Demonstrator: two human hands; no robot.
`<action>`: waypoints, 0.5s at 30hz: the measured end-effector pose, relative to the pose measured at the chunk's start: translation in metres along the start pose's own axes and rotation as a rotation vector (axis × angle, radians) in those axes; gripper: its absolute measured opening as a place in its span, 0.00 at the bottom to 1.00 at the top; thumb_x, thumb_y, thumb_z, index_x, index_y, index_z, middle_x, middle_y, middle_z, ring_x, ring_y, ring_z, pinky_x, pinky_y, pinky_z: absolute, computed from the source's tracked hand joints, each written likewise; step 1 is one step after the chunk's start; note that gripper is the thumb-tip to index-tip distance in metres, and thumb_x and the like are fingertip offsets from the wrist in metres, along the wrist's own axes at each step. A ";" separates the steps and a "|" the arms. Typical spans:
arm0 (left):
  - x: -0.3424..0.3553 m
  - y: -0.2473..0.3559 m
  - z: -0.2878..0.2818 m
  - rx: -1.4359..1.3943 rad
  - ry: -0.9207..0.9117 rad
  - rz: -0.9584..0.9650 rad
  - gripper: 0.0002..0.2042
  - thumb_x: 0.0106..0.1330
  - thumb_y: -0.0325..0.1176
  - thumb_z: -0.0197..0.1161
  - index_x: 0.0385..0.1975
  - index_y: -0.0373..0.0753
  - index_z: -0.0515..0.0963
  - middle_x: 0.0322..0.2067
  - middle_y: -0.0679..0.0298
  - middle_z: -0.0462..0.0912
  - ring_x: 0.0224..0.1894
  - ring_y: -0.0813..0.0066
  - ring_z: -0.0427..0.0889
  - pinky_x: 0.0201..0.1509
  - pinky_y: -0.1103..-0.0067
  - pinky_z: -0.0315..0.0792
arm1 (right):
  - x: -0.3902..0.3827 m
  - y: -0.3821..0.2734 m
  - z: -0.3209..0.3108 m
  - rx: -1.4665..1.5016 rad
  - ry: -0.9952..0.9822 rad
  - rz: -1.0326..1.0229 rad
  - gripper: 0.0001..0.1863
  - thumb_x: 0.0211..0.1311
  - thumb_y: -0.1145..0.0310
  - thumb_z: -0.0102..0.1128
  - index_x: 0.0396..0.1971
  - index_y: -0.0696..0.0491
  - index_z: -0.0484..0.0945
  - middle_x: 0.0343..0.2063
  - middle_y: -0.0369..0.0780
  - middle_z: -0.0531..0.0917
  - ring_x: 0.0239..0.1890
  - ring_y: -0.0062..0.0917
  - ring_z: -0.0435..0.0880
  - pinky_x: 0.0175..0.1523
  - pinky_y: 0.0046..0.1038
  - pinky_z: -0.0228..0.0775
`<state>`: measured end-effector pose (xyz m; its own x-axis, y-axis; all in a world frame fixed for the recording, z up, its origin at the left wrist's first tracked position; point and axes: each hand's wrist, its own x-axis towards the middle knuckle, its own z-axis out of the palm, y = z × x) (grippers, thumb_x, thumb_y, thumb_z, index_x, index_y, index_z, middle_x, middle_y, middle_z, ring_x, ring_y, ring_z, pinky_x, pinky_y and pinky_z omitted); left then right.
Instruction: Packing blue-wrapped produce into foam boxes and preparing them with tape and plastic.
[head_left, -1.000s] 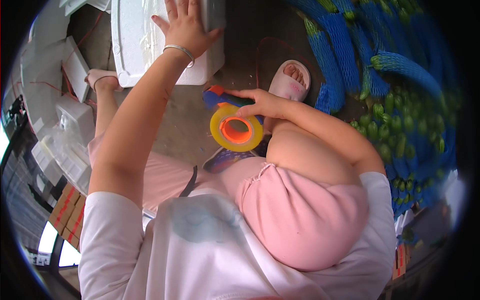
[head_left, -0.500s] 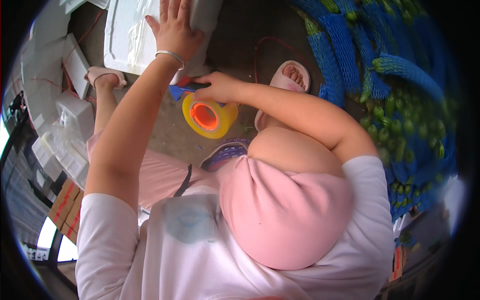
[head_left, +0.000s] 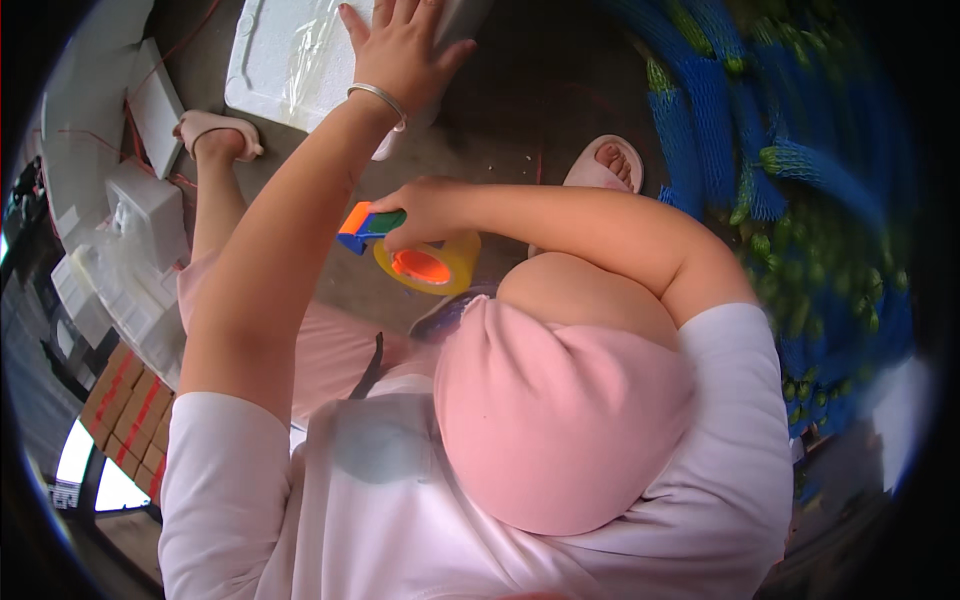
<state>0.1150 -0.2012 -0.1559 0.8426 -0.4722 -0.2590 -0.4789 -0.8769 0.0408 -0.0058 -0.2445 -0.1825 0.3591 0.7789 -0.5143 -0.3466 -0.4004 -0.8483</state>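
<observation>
My left hand [head_left: 405, 55] lies with fingers spread on the lid of a white foam box [head_left: 262, 70] at the top, its fingertips cut off by the frame edge. A shiny strip of clear tape [head_left: 306, 48] runs over that lid. Lower down, my right hand [head_left: 428, 208] is closed around a tape dispenser [head_left: 356, 222] with a blue and orange front end. It carries a thick yellowish tape roll [head_left: 462, 262] on an orange core. The dispenser is held apart from the box, above the floor. Some of my right fingers are hidden behind it.
Blue mesh sleeves [head_left: 680, 120] with long green vegetables and a pile of loose green ones [head_left: 800, 270] fill the right side. White foam boxes [head_left: 145, 215] and brown cartons [head_left: 130, 405] stand at left. My pink slippers [head_left: 600, 165] rest on the floor.
My right hand has drawn the dispenser down, away from the box edge, and turned it. My left hand stays on the box, its thumb wider apart. The whole view has shifted slightly.
</observation>
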 end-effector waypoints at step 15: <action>-0.118 -0.064 0.030 -0.057 0.070 0.120 0.43 0.50 0.37 0.67 0.67 0.52 0.51 0.69 0.61 0.46 0.71 0.55 0.42 0.68 0.50 0.39 | -0.235 0.011 -0.066 0.336 0.986 -0.419 0.39 0.46 0.67 0.59 0.62 0.61 0.61 0.56 0.45 0.72 0.55 0.24 0.73 0.59 0.26 0.64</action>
<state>0.0385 -0.0865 -0.1569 0.7961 -0.5774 -0.1810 -0.5642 -0.8164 0.1230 -0.0369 -0.4639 -0.0795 0.9794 0.0394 -0.1979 -0.2003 0.0704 -0.9772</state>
